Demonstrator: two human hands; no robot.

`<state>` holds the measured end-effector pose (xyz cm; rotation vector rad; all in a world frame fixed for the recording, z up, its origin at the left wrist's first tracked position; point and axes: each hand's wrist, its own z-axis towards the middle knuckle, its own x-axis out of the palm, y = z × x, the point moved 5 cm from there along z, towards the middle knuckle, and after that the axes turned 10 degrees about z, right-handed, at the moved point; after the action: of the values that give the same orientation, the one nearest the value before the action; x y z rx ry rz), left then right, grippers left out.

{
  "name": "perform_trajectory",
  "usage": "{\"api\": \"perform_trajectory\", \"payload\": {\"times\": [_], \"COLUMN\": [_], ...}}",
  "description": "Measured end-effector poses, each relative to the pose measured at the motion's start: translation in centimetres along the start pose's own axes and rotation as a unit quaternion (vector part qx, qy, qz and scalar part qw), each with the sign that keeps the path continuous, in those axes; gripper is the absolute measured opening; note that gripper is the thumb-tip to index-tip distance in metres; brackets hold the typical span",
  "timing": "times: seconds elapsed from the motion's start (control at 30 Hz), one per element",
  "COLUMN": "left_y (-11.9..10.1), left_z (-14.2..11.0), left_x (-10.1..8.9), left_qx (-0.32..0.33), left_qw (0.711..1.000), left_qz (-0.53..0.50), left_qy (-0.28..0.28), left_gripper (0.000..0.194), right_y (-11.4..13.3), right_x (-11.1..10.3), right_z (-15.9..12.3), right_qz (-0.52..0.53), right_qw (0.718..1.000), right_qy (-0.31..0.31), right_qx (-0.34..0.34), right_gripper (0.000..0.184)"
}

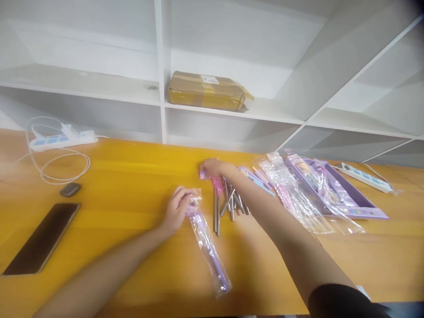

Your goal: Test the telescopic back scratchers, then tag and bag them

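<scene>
My left hand [177, 207] is closed on the top end of a long clear plastic bag [212, 254], which lies slanting toward me with a purple stick-like item inside. Beyond it, my right hand [212, 168] is curled downward over the table, with a small purple piece [202, 175] at its fingertips. Just below that hand lies a pink fan-shaped piece [217, 184], near several silver metal tubes [217, 216]. My right forearm crosses over some of these tubes and hides part of them.
Blue, purple and orange sticks [260, 179] lie right of the tubes. Further right are clear plastic bags [298, 198] and a purple box [367, 212]. A phone [43, 238], a small dark case [70, 189] and a power strip [62, 140] are left. A cardboard box [208, 92] sits on the shelf.
</scene>
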<state>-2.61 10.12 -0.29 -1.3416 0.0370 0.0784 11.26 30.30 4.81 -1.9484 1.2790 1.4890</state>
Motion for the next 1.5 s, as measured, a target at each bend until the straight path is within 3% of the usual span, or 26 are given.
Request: {"api": "perform_trajectory", "payload": {"times": [0.1, 0.27, 0.37, 0.47, 0.53, 0.6, 0.77, 0.93, 1.2, 1.37, 1.5], "left_y": [-0.2, -0.3, -0.5, -0.6, -0.5, -0.3, 0.4, 0.8, 2.0, 1.5, 0.8], "left_z": [0.1, 0.2, 0.1, 0.0, 0.0, 0.0, 0.0, -0.2, -0.5, -0.4, -0.2], "left_x": [0.1, 0.3, 0.3, 0.3, 0.2, 0.2, 0.4, 0.8, 1.3, 2.0, 2.4], "left_qx": [0.009, 0.028, 0.037, 0.032, 0.02, 0.002, -0.039, -0.057, -0.081, -0.11, -0.12], "left_qw": [1.0, 0.997, 0.995, 0.994, 0.996, 0.998, 0.997, 0.989, 0.971, 0.946, 0.933], "left_qz": [0.029, 0.074, 0.095, 0.099, 0.089, 0.057, -0.036, -0.095, -0.171, -0.236, -0.26], "left_qy": [-0.002, -0.003, 0.002, 0.017, 0.021, 0.028, 0.056, 0.096, 0.147, 0.192, 0.22], "left_gripper": [0.022, 0.024, 0.029, 0.029, 0.026, 0.024, 0.025, 0.031, 0.038, 0.042, 0.049], "right_y": [0.9, 1.0, -0.5, -1.7, -2.4, -2.9, -2.3, 0.3, 2.4, 3.2, 3.1], "right_x": [0.1, 3.3, 5.9, 8.0, 8.6, 8.7, 8.2, 7.5, 8.9, 9.1, 8.5], "right_z": [-2.7, -9.6, -12.8, -14.3, -14.7, -14.8, -15.4, -16.0, -15.1, -14.2, -14.5], "right_qz": [0.016, 0.098, 0.277, 0.339, 0.34, 0.333, 0.336, 0.361, 0.586, 0.622, 0.643], "right_qw": [0.997, 0.966, 0.869, 0.78, 0.742, 0.724, 0.72, 0.739, 0.676, 0.688, 0.668], "right_qy": [-0.077, -0.239, -0.409, -0.522, -0.573, -0.597, -0.595, -0.544, -0.385, -0.291, -0.3], "right_qx": [-0.006, -0.021, -0.038, -0.068, -0.078, -0.091, -0.121, -0.164, -0.227, -0.234, -0.227], "right_gripper": [0.008, 0.029, 0.027, 0.027, 0.031, 0.028, 0.014, 0.02, 0.014, 0.018, 0.024]}}
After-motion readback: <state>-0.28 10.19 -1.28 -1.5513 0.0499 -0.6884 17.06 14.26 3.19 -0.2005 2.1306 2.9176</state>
